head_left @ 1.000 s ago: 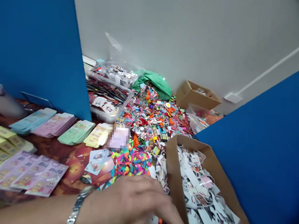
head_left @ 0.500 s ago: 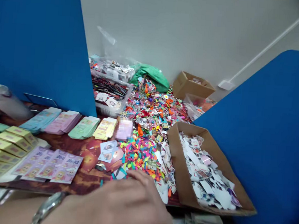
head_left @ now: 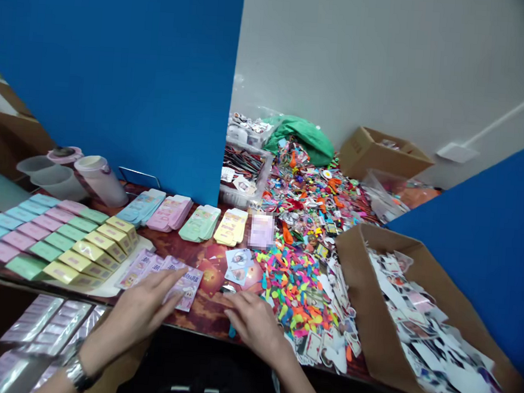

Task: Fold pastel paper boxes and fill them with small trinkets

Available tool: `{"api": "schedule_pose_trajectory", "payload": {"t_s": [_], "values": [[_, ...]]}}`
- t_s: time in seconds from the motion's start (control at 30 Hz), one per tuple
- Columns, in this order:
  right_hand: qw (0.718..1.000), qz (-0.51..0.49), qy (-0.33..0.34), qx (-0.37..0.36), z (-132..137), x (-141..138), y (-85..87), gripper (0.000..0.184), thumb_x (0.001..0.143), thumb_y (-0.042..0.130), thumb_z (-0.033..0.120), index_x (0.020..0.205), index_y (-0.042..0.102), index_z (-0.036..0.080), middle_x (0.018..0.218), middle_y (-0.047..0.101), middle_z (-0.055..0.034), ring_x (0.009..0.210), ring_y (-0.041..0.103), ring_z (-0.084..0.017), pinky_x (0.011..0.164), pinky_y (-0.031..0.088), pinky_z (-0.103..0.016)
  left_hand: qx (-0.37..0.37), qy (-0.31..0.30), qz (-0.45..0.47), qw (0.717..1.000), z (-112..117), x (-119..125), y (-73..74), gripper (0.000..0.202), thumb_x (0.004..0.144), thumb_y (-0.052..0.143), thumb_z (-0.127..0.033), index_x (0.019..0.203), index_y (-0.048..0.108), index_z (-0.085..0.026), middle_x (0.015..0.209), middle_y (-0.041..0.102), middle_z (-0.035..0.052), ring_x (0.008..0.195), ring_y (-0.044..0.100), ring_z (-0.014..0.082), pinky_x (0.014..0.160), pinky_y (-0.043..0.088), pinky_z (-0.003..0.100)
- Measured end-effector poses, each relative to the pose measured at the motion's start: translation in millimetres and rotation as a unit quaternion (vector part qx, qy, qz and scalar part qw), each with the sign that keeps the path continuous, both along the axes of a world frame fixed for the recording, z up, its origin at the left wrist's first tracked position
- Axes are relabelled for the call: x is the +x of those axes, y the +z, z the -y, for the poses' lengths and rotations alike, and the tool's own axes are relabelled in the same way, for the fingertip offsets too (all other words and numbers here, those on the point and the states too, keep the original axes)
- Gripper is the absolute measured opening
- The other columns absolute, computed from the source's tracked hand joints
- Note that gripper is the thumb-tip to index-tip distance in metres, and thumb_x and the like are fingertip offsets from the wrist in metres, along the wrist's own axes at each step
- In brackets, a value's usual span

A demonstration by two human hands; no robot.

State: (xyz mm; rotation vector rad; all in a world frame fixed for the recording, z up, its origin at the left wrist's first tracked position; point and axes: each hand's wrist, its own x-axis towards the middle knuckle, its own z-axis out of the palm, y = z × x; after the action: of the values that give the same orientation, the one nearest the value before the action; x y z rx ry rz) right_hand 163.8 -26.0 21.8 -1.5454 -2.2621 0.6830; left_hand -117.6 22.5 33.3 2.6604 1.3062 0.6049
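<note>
My left hand [head_left: 141,311], a metal watch [head_left: 78,374] on its wrist, rests with spread fingers on lilac printed packets [head_left: 166,278] at the table's front edge. My right hand [head_left: 253,323] lies a little to the right, beside a small dark-and-silver item [head_left: 227,288] and close to a heap of bright balloon-like scraps [head_left: 293,294]. Neither hand shows anything held. Photo cards [head_left: 238,266] lie just above the gap between my hands. Rows of green, pink, blue and yellow packets [head_left: 74,243] stand to the left.
A cardboard tray of cut photo paper [head_left: 354,287] sits at the right. Plastic tubs [head_left: 246,171], a green bag [head_left: 302,139] and a cardboard box [head_left: 381,154] stand at the back. Blue partitions flank the table, with a plastic jug [head_left: 101,180] at the left.
The view has swung left and widened. My left hand has moved left onto the lilac packets, and my right hand has come into view beside the small item.
</note>
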Motion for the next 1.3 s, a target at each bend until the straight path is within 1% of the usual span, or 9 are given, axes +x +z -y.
{"api": "schedule_pose_trajectory", "payload": {"t_s": [0.1, 0.27, 0.43, 0.57, 0.77, 0.97, 1.13, 1.2, 1.3], "values": [[1.000, 0.026, 0.001, 0.007, -6, 2, -7.7, 0.031, 0.095, 0.051, 0.026, 0.125, 0.061, 0.024, 0.114, 0.068, -0.0087, 0.099, 0.067, -0.022, 0.085, 0.054, -0.032, -0.015, -0.001, -0.031, 0.999, 5, 19, -13.2, 0.044, 0.095, 0.047, -0.031, 0.138, 0.045, -0.020, 0.121, 0.065, 0.0108, 0.108, 0.064, 0.0232, 0.090, 0.053, 0.035], [0.998, 0.067, 0.007, 0.020, -11, 13, -28.6, 0.030, 0.095, 0.050, 0.025, 0.122, 0.063, 0.022, 0.104, 0.070, -0.0100, 0.092, 0.069, -0.024, 0.079, 0.057, -0.033, 0.019, -0.030, -0.150, 0.988, 13, 42, -38.5, 0.046, 0.091, 0.054, -0.033, 0.135, 0.051, -0.023, 0.139, 0.054, 0.0123, 0.134, 0.042, 0.0394, 0.107, 0.034, 0.062], [0.996, 0.076, 0.021, 0.035, -14, 13, -41.8, 0.030, 0.094, 0.051, 0.024, 0.122, 0.063, 0.022, 0.102, 0.071, -0.0092, 0.089, 0.070, -0.024, 0.075, 0.058, -0.033, 0.028, -0.044, -0.222, 0.974, 5, 33, -59.4, 0.036, 0.094, 0.049, -0.031, 0.128, 0.058, -0.021, 0.141, 0.053, 0.0124, 0.138, 0.036, 0.0373, 0.111, 0.022, 0.063], [0.997, 0.067, 0.033, 0.032, -19, 10, -44.3, 0.030, 0.092, 0.052, 0.021, 0.120, 0.063, 0.023, 0.101, 0.071, -0.0078, 0.089, 0.070, -0.023, 0.076, 0.058, -0.031, 0.030, -0.038, -0.241, 0.969, -3, 17, -64.9, 0.032, 0.092, 0.053, -0.027, 0.120, 0.064, -0.017, 0.137, 0.057, 0.0139, 0.139, 0.034, 0.0381, 0.113, 0.016, 0.063], [0.996, 0.064, 0.043, 0.047, -25, 8, -48.9, 0.031, 0.092, 0.053, 0.021, 0.121, 0.063, 0.023, 0.104, 0.072, -0.0082, 0.090, 0.071, -0.024, 0.076, 0.058, -0.032, -0.052, -0.050, -0.179, 0.981, 0, 16, -45.1, 0.044, 0.091, 0.054, -0.044, 0.129, 0.056, -0.022, 0.136, 0.057, 0.0114, 0.137, 0.038, 0.0373, 0.112, 0.021, 0.063], [0.995, 0.040, 0.023, 0.086, -36, 18, -30.7, 0.029, 0.094, 0.050, 0.021, 0.119, 0.064, 0.024, 0.100, 0.072, -0.0067, 0.090, 0.070, -0.021, 0.077, 0.056, -0.029, -0.093, -0.037, -0.103, 0.990, -38, 42, -5.9, 0.043, 0.090, 0.055, -0.027, 0.133, 0.050, -0.023, 0.129, 0.061, 0.0097, 0.119, 0.056, 0.0286, 0.103, 0.040, 0.051], [0.986, 0.122, -0.070, 0.086, -115, 56, 0.2, 0.036, 0.097, 0.048, 0.025, 0.132, 0.057, 0.022, 0.117, 0.068, -0.0106, 0.108, 0.061, -0.024, 0.094, 0.048, -0.036, -0.072, -0.105, -0.057, 0.990, -54, 104, 10.3, 0.044, 0.089, 0.057, -0.028, 0.132, 0.050, -0.024, 0.125, 0.061, 0.0094, 0.115, 0.057, 0.0277, 0.103, 0.041, 0.050], [0.980, 0.172, -0.086, 0.052, -155, 75, 1.8, 0.048, 0.092, 0.055, 0.025, 0.139, 0.050, 0.019, 0.130, 0.061, -0.0128, 0.120, 0.054, -0.027, 0.101, 0.043, -0.038, -0.090, -0.151, -0.048, 0.983, -45, 128, 8.5, 0.045, 0.089, 0.058, -0.031, 0.132, 0.048, -0.026, 0.125, 0.061, 0.0087, 0.114, 0.057, 0.0276, 0.103, 0.041, 0.051], [0.977, 0.198, -0.074, 0.024, -199, 95, -9.6, 0.076, 0.070, 0.080, 0.029, 0.139, 0.050, 0.016, 0.140, 0.053, -0.0151, 0.126, 0.047, -0.031, 0.101, 0.041, -0.038, -0.136, -0.195, -0.037, 0.971, -26, 147, 1.1, 0.052, 0.086, 0.061, -0.035, 0.136, 0.045, -0.030, 0.121, 0.063, 0.0064, 0.113, 0.057, 0.0272, 0.104, 0.041, 0.051]]}}
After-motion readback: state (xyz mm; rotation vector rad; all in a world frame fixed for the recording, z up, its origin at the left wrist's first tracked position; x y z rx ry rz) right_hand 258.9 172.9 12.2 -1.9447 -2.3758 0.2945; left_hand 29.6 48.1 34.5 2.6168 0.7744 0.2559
